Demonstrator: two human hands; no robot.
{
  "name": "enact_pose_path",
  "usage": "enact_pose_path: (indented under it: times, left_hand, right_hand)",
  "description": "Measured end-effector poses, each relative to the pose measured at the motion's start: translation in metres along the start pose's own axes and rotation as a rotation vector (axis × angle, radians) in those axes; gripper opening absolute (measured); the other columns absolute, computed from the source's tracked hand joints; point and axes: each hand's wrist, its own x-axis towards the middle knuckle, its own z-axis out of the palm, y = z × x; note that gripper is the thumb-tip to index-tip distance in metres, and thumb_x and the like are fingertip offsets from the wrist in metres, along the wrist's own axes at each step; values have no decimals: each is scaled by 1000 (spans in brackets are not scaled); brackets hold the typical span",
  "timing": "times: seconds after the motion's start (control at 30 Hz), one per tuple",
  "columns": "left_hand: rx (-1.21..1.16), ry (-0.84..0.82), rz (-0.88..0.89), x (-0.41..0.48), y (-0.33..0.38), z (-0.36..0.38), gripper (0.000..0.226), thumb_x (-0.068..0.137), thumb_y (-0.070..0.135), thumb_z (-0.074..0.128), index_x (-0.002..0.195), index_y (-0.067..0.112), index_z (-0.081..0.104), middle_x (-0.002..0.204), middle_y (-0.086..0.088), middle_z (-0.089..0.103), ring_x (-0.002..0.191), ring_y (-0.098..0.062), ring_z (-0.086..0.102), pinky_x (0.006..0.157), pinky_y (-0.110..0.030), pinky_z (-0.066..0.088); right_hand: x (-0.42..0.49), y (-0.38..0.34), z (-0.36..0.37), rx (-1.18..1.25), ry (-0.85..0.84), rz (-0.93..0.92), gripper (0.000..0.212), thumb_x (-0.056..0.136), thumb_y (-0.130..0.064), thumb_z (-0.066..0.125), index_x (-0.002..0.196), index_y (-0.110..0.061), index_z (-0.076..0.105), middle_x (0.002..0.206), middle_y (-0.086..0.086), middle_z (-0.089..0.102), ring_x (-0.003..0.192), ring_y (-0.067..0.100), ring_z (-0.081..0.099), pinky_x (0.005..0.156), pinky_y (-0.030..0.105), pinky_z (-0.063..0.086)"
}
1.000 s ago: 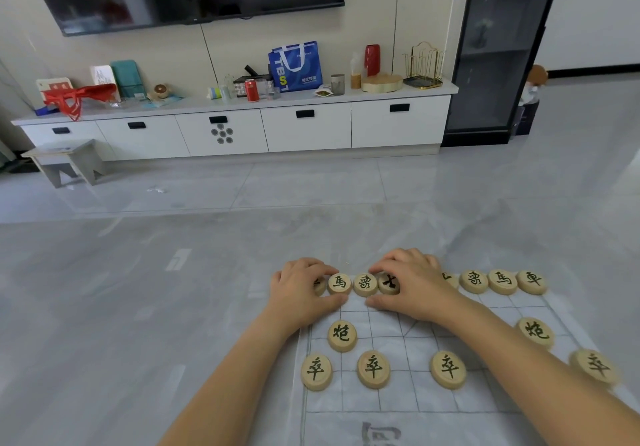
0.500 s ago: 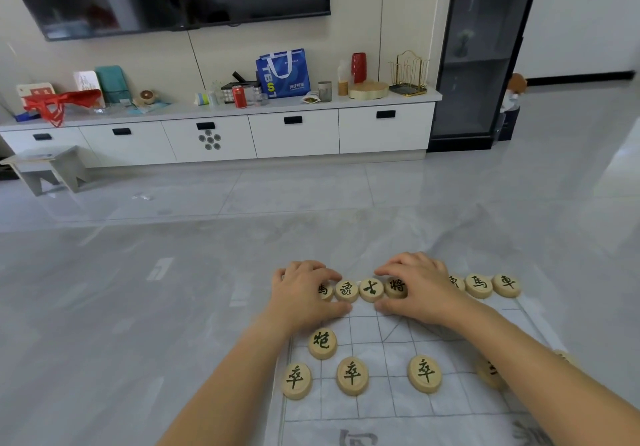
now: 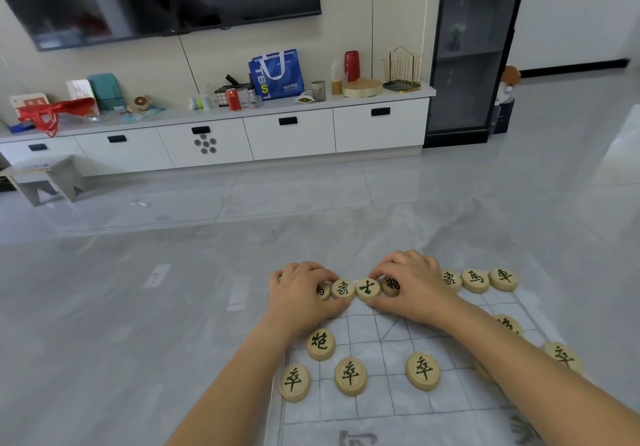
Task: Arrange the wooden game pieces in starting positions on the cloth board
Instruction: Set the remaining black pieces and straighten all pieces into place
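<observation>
Your left hand [image 3: 301,295] and right hand [image 3: 414,288] clamped curled fingers [image 3: 393,265] on back-row pieces [image 3: 367,288], apparently squaring the cloth board [image 3: 381,407] rank.

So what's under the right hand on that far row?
One wooden piece peeks out beneath the right hand, which grips it. Anything further under the palm is covered.

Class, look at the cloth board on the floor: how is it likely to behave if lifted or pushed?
The cloth board probably goes limp when lifted: it lies thin, its edge hugging the tiled floor. It may slide or bunch when pushed, since that floor looks glossy. The wooden pieces resting on it likely help pin it.
</observation>
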Motion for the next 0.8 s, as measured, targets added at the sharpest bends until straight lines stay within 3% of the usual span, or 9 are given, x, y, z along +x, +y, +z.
enact_pose_path:
  times: [0.23,0.37,0.5,0.8]
  left_hand:
    - [42,-26,-9,-1,1,-3,65,68,71,60,127,44,48,131,19,45,127,-9,31,104,-35,16]
    - [39,-23,42,3,19,-5,65,70,71,60,127,43,48,133,18,44,130,-10,29,107,-37,13]
    - [53,-77,68,14,49,5,62,70,69,61,126,42,50,135,17,44,131,-12,28,111,-44,12]
    - [74,-124,45,21,67,23,54,70,68,61,117,42,56,129,17,49,125,-14,37,108,-46,18]
  right_hand:
    - [-4,11,-22,-8,-53,54,67,68,-69,61,128,-42,45,127,-17,41,123,9,30,98,31,19]
    - [-18,39,-41,-63,-88,129,75,65,-70,64,131,-41,43,133,-15,38,127,11,28,98,30,18]
    - [-28,56,-46,-96,-104,146,73,66,-70,63,130,-42,44,131,-17,39,125,10,27,98,31,19]
    - [-26,59,-31,-94,-66,45,56,74,-66,55,123,-41,50,123,-16,44,119,11,32,93,31,21]
